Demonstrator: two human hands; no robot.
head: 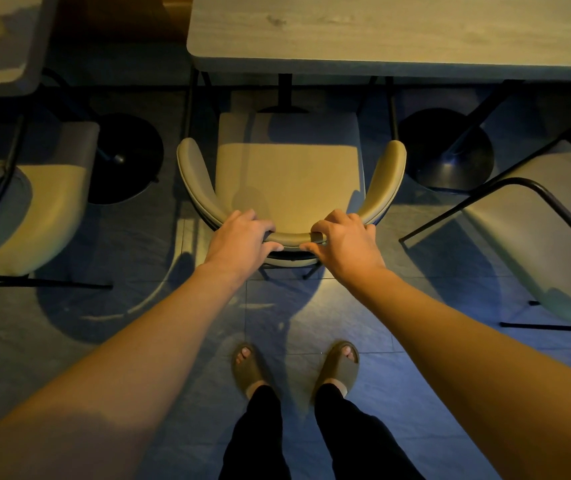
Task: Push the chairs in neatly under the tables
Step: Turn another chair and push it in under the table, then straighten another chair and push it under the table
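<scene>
Gripping the chair (287, 174) back, both hands, left (239, 237) and right (344, 239), are curling around it. Its seat is sitting mostly outside the table (381, 39); neighbouring chairs are waiting too.

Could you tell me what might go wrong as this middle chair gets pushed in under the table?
1. The table stands on a black post just ahead of the middle chair; the seat's front edge may knock it.
2. The left hand and right hand grip close together at the backrest's centre, so an uneven push could swing the chair askew.
3. The right chair sits angled nearby; an armrest might clip its frame.
</scene>
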